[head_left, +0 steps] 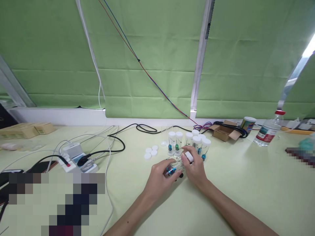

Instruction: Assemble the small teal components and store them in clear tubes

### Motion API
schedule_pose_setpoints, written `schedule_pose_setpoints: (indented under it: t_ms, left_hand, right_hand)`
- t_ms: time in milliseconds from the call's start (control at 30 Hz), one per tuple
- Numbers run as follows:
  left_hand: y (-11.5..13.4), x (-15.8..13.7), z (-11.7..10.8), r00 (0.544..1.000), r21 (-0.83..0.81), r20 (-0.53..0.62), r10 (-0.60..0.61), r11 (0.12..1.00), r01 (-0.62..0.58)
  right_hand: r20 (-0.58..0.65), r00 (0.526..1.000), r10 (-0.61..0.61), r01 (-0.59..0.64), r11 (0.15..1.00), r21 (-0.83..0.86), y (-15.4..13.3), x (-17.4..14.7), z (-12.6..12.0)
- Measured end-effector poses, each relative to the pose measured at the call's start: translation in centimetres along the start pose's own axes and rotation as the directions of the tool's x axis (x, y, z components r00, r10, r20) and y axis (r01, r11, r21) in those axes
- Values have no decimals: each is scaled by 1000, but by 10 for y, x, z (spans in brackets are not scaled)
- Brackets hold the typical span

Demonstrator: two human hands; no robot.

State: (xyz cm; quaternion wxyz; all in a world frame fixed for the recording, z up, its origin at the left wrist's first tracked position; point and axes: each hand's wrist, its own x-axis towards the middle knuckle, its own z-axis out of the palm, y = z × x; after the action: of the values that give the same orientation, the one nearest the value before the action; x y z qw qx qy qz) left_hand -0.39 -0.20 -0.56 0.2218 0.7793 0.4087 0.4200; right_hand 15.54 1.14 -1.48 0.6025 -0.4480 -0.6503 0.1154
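Note:
My left hand (159,175) is closed around a small clear vial (171,171), tilted onto its side, with a blue part inside. My right hand (196,168) pinches a white cap (189,156) at the vial's upper right end; whether the cap is fully seated I cannot tell. Just beyond my fingers stand several upright vials (179,141) with white caps, holding blue or green parts with wire leads. Several loose white caps (148,156) lie flat to their left. Small dark pieces (181,175) show beneath my hands, partly hidden.
A power strip (71,164) with plugs and cables sits at left. Black cable (147,130) runs along the back. An open cardboard box (225,131), a can (248,124) and a water bottle (269,129) stand at back right. Flat boxes (19,131) lie far left.

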Motion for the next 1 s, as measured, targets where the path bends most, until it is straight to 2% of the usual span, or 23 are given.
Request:
schedule_pose_setpoints:
  t_ms: [200,333,467,667,1000]
  left_hand:
    - [1,3,0,982,-149,-37,-184,973,177]
    - [-1,5,-2,965,-244,-62,-254,942,232]
    - [0,6,-3,962,-295,-40,-271,923,247]
    - [5,3,-3,966,-297,18,-256,922,250]
    - [5,4,-2,973,-262,24,-228,938,226]
  right_hand:
    - [10,997,72,-73,993,94,1,-5,4]
    - [45,993,107,-113,983,147,3,-6,7]
    - [65,993,103,-112,983,148,2,-6,7]
    - [117,990,79,-108,958,264,-1,-6,6]
    - [99,991,92,-109,975,191,-3,-4,5]
